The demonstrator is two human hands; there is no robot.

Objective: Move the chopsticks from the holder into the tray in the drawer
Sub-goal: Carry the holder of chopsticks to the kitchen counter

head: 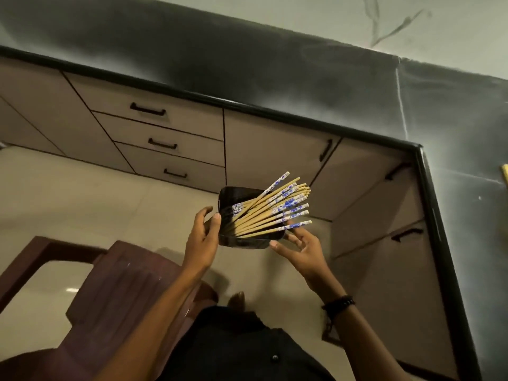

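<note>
Left grip (204,235) pinches holder (243,241) edge; chopsticks (264,215) fan just above right grip (303,250).

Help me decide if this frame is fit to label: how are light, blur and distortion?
Head view: dim, warm light; the countertop looks smeared and soft; wide-angle distortion bends its black edge; a small glare spot on the floor at left; the chopsticks are sharp enough to show blue print.

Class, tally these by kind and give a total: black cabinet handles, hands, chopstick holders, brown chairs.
black cabinet handles: 6
hands, left hand and right hand: 2
holder: 1
brown chair: 1
Total: 10
</note>
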